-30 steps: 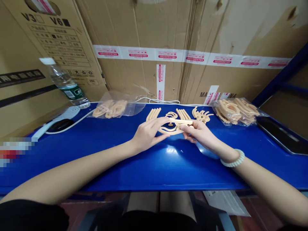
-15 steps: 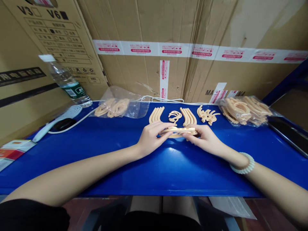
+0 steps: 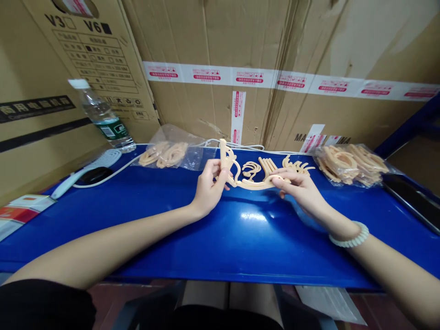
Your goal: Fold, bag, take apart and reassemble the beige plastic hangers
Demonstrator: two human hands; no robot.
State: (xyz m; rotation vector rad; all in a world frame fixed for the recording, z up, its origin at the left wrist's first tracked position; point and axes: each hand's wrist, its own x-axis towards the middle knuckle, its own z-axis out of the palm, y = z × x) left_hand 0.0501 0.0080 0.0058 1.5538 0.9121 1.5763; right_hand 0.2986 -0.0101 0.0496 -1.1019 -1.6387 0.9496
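Observation:
My left hand (image 3: 208,188) pinches a flat tan frame piece (image 3: 223,150) with a straight upper bar and curved openings, held upright. A long curved tan piece (image 3: 253,185) lies level between the fingers of my right hand (image 3: 298,189). The two pieces meet near their lower ends; whether they are joined there I cannot tell. Behind them on the table are thin curved tan strips (image 3: 251,169), a row of bent tan bars (image 3: 268,166) and a cluster of small hooked tan pieces (image 3: 297,165). My hands partly cover the things behind.
Clear bags of tan parts lie at left (image 3: 168,153) and right (image 3: 347,162) on the blue table (image 3: 254,243). A water bottle (image 3: 106,121), a hairbrush (image 3: 91,167), a black mouse-like object (image 3: 94,176) and a dark phone (image 3: 412,197) lie around. Cardboard boxes (image 3: 213,41) stand behind.
The tan pieces were held flat and close together; now the left one is raised upright and my hands are farther apart. The view has shifted slightly.

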